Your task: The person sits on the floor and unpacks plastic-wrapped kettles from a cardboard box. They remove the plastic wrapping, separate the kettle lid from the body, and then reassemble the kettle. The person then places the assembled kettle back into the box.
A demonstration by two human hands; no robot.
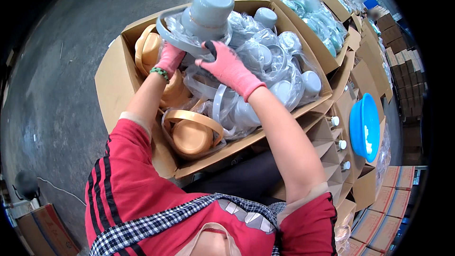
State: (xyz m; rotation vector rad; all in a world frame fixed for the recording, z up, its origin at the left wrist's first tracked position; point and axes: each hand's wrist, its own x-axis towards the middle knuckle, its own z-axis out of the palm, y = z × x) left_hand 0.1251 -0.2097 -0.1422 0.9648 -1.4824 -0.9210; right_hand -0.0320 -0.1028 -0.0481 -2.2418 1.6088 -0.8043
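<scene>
My left hand [171, 59], in a pink glove, is closed on a grey-blue cup-shaped plastic piece with a hoop handle [208, 12], held above a large cardboard box [113, 83]. Clear plastic film clings below its cup. My right hand [231, 68], in a pink glove with a black fingertip, reaches to the hoop's near end with thumb and finger apart. Similar grey pieces [280, 91] in clear bags fill the box's middle and right. Orange pieces with hoops [193, 136] lie along its left and near sides. My left fingers are partly hidden by the hoop.
To the right stand a box of green-blue bagged pieces [327, 31], a divided carton with several white-capped bottles [341, 144], and a blue basin [358, 130]. Stacked cartons [391, 194] rise at the lower right. Grey floor [57, 104] extends on the left.
</scene>
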